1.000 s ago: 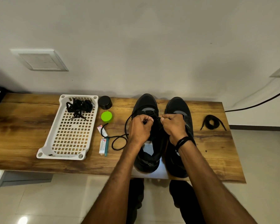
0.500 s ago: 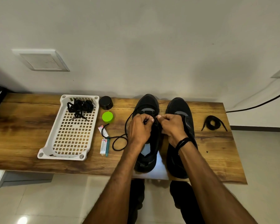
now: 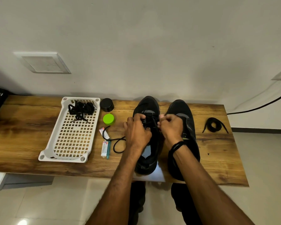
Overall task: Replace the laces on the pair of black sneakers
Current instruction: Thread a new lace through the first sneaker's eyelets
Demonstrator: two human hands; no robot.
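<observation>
Both forearms reach forward from the bottom edge, converging on the left black sneaker (image 3: 146,106), which sits toe to the wall on the brown wooden table (image 3: 217,159).

Left hand (image 3: 137,132): knuckles up, fingers curled over the tongue, gripping the thin black lace (image 3: 118,144). The slack loops out left onto the table.

Right hand (image 3: 171,128): black wristband (image 3: 177,145), fingers curled tight, pinching a strand at the right eyelet row. Slightly blurred.

Right black sneaker (image 3: 182,109) stands just beside the left one, partly under the right forearm.

A coiled black spare lace (image 3: 213,125) is further right. A black lace bundle (image 3: 81,108) lies in the white perforated plastic basket (image 3: 62,157) on the left.
</observation>
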